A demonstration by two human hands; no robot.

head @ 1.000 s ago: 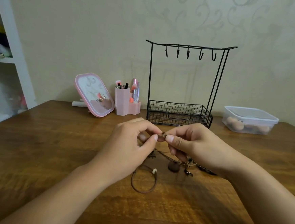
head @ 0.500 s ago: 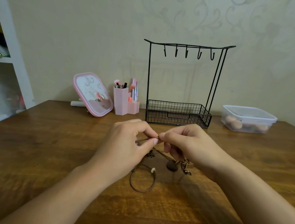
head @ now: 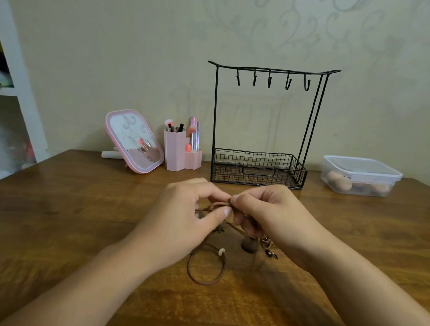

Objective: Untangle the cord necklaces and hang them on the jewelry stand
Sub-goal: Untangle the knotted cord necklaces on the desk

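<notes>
A tangle of brown cord necklaces (head: 206,270) lies on the wooden table in front of me, with a dark round pendant (head: 249,245) and small beads among the cords. My left hand (head: 186,217) and my right hand (head: 269,213) meet fingertip to fingertip just above the table, both pinching the same brown cord between thumb and forefinger. One loop with a white bead trails down toward me. Behind the hands stands the black wire jewelry stand (head: 267,71), its several hooks bare, over a mesh basket base.
A pink tilted mirror (head: 133,141) and a pink holder with makeup brushes (head: 180,149) stand at the back left. At the back right sits a lidded clear container (head: 361,175). A white shelf unit (head: 6,89) borders the table on the left.
Both hands stay pinched on the cord and have shifted slightly lower and closer together. A short stretch of cord now shows looped between the fingertips.
</notes>
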